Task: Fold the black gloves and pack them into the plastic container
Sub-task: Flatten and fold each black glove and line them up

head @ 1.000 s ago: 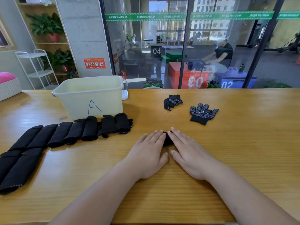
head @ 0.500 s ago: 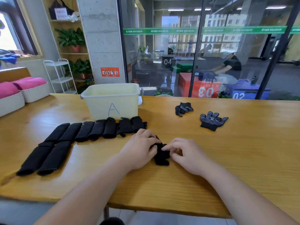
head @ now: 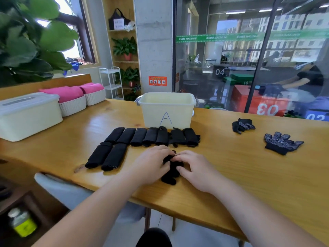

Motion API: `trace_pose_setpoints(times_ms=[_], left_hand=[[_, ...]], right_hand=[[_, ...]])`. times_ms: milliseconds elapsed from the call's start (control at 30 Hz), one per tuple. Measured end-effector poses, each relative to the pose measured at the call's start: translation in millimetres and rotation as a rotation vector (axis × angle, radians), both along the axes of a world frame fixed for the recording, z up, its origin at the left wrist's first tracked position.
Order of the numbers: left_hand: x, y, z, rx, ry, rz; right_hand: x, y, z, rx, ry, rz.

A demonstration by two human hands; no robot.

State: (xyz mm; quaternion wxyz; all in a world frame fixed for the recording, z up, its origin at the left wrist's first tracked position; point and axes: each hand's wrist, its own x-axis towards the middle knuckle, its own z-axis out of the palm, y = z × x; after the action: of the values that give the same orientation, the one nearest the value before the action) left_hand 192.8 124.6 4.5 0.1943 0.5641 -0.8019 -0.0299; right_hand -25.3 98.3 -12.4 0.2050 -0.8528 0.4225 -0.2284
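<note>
A folded black glove (head: 172,171) lies on the wooden table (head: 249,175) between my hands. My left hand (head: 152,164) and my right hand (head: 194,168) both pinch it with curled fingers, one from each side. Several rolled black gloves (head: 151,137) lie in a row in front of the cream plastic container marked "A" (head: 167,111), with two more rolled gloves (head: 106,156) nearer the table's left front. A flat dotted glove (head: 282,143) and a crumpled glove (head: 243,125) lie at the right.
A lidded white box (head: 28,114) and two white baskets with pink cloth (head: 76,100) stand at the left. A glass wall runs behind the table. A chair (head: 62,189) is tucked below the front edge.
My hands went from lying flat over the glove to pinching it with curled fingers. The camera view has swung left and pulled back.
</note>
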Motion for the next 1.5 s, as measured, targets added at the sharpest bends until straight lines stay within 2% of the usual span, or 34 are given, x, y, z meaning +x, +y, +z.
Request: trace_pose_setpoints(times_ms=[233, 400, 533, 800, 1033, 1500], left_hand=[[66.4, 12.4, -10.2, -0.087, -0.007, 0.224], [100.1, 17.8, -15.9, -0.048, -0.017, 0.384], [109.6, 24.9, -16.7, -0.009, 0.009, 0.42], [108.0, 20.0, -8.5, -0.083, 0.014, 0.416], [57.7, -9.3, 3.3, -0.083, 0.027, 0.297], [-137.4, -75.2, 6.6, -0.044, -0.012, -0.081]], right_hand=[[70.8, -2.5, -5.6, -0.041, 0.07, 0.011], [110.9, -5.1, -7.5, -0.057, 0.15, 0.019], [132.9, -5.9, -8.6, -0.087, 0.178, 0.016], [143.2, -8.4, -5.5, -0.106, 0.182, 0.03], [89.7, -29.7, 6.3, -0.1, 0.15, -0.057], [-119.3, -44.4, 15.3, -0.011, 0.279, -0.475]])
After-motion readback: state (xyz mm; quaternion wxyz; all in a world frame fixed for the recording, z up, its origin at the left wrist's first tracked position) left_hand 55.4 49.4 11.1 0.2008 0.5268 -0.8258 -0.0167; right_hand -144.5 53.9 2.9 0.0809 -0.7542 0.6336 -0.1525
